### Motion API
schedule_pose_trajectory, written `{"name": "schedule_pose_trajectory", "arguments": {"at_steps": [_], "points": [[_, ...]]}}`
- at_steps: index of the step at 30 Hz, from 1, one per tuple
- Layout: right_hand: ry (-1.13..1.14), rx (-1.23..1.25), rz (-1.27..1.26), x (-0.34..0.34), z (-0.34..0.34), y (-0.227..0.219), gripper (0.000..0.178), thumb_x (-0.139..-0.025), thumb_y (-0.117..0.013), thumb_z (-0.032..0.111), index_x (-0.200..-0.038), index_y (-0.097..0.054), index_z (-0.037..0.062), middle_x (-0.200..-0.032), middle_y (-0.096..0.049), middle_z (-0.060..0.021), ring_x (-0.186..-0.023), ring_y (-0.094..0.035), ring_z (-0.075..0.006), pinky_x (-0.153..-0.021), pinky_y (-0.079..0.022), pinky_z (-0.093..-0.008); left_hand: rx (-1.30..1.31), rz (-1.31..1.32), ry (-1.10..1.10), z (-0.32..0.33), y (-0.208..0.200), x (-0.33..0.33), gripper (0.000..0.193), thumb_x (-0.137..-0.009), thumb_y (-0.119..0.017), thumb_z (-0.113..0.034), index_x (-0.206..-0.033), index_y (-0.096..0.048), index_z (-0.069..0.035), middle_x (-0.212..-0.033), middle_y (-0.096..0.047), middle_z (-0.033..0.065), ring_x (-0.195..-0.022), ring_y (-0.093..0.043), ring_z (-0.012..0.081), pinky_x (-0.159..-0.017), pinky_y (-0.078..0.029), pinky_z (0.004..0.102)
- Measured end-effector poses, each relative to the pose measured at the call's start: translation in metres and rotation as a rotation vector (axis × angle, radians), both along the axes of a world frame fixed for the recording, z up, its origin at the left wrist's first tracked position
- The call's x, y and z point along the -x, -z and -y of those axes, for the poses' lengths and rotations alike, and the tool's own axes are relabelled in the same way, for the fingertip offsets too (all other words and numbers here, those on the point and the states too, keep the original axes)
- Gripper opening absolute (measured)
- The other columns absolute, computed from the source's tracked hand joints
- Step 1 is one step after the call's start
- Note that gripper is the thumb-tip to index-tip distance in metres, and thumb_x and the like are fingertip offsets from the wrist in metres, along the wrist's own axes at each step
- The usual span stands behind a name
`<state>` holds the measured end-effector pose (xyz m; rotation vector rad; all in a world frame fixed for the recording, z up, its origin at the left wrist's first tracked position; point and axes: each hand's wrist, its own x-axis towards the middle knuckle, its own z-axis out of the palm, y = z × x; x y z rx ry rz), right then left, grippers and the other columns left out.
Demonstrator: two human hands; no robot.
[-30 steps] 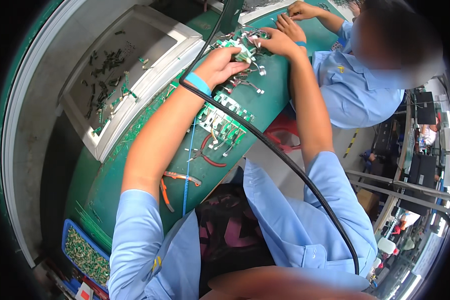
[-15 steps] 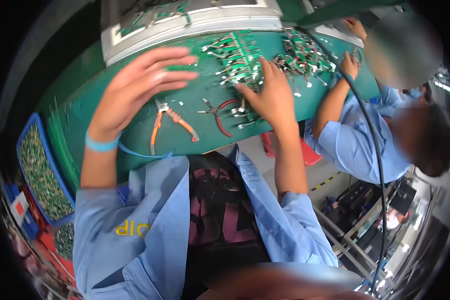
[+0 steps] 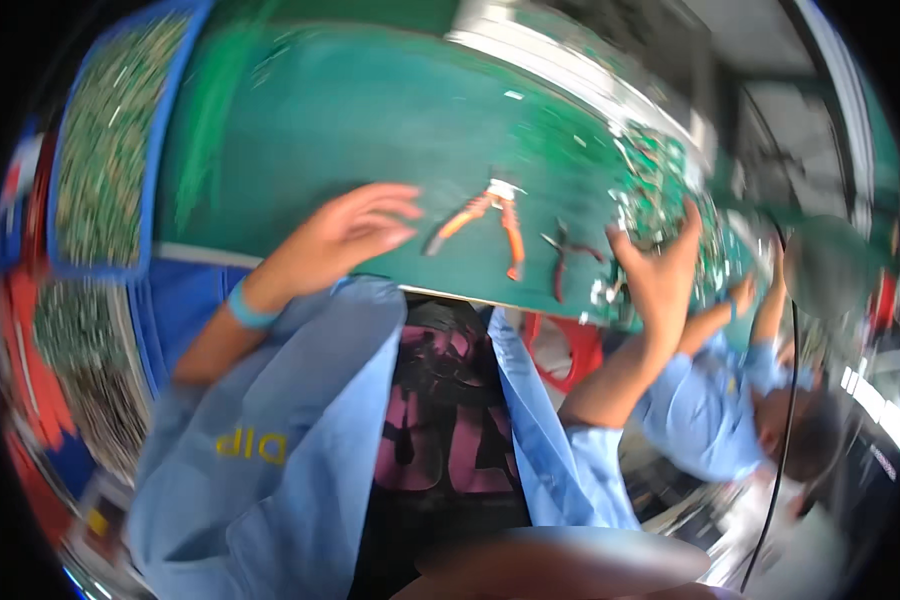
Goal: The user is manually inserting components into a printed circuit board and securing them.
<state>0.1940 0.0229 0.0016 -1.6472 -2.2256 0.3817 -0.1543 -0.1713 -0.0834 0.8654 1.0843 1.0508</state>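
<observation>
My left hand (image 3: 355,232), with a light blue band at the wrist, hovers by the near edge of the green table. Its fingers are stretched out and nothing shows in them. Wire-stripping pliers (image 3: 513,238) with orange handles lie spread to its right. Farther right are small red-handled cutters (image 3: 561,268). My right hand (image 3: 660,285) is at the near side of a pile of green circuit boards (image 3: 655,170) with wires. Its thumb and fingers are apart, and no held thing shows. Motion blurs the boards, so I cannot tell whether it touches them.
A blue bin (image 3: 148,190) full of small green pieces stands left of the table (image 3: 340,100). Below it sits another pile of boards (image 3: 80,325). A white-framed rail (image 3: 540,70) borders the far side. At right, a co-worker in a blue shirt (image 3: 705,410) reaches to the table.
The view has swung left, so the tools and boards appear farther right and the blue bin shows more fully. My left hand has come down toward the table's near edge.
</observation>
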Motion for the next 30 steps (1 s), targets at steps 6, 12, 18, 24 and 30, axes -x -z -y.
{"name": "schedule_pose_trajectory", "arguments": {"at_steps": [6,12,18,24,30], "points": [[-0.299,0.247,-0.120,0.157,0.066,0.024,0.112,-0.075,-0.098,0.039,-0.159,-0.041,-0.0082,-0.137,-0.062,-0.0329,-0.123,-0.067,-0.0455,-0.102,-0.058,-0.0499,-0.219,0.239,-0.217,-0.026,-0.009,-0.015,0.068,-0.112,-0.067,-0.015,-0.171,-0.034,-0.004,-0.153,-0.058,0.0135,-0.126,-0.065,0.0178,-0.108,-0.053,0.0317],[-0.531,0.182,-0.325,0.212,0.083,0.065,0.082,-0.090,-0.088,0.039,-0.147,-0.049,-0.0046,-0.123,-0.065,-0.0249,-0.107,-0.071,-0.0458,-0.091,-0.060,-0.0513,-0.031,0.319,-0.423,-0.042,0.028,0.068,0.054,-0.106,-0.075,-0.019,-0.153,-0.056,-0.001,-0.138,-0.072,0.0118,-0.118,-0.070,0.0181,-0.104,-0.054,0.0310],[-0.171,-0.025,-0.004,0.098,0.082,0.097,0.077,-0.084,-0.086,0.019,-0.150,-0.052,-0.0019,-0.141,-0.064,-0.0247,-0.121,-0.067,-0.0445,-0.103,-0.056,-0.0483,0.006,-0.161,-0.090,-0.040,0.032,0.075,0.064,-0.102,-0.069,-0.001,-0.162,-0.048,0.000,-0.145,-0.068,0.0129,-0.124,-0.067,0.0216,-0.106,-0.052,0.0345],[-0.222,0.123,0.190,-0.045,0.064,0.095,0.088,-0.080,-0.079,0.010,-0.163,-0.049,0.0048,-0.150,-0.059,-0.0221,-0.135,-0.060,-0.0423,-0.116,-0.049,-0.0475,0.025,0.065,-0.174,-0.056,0.049,0.048,0.076,-0.097,-0.070,0.000,-0.167,-0.041,-0.002,-0.145,-0.068,0.0146,-0.116,-0.068,0.0222,-0.102,-0.053,0.0314],[-0.167,0.177,0.296,-0.038,0.047,0.090,0.067,-0.086,-0.077,0.016,-0.149,-0.059,0.0047,-0.141,-0.063,-0.0174,-0.116,-0.065,-0.0351,-0.100,-0.054,-0.0453,-0.114,-0.423,-0.148,-0.058,0.062,0.062,0.067,-0.099,-0.067,0.002,-0.164,-0.049,-0.001,-0.156,-0.062,0.0201,-0.125,-0.069,0.0275,-0.105,-0.053,0.0331]]}}
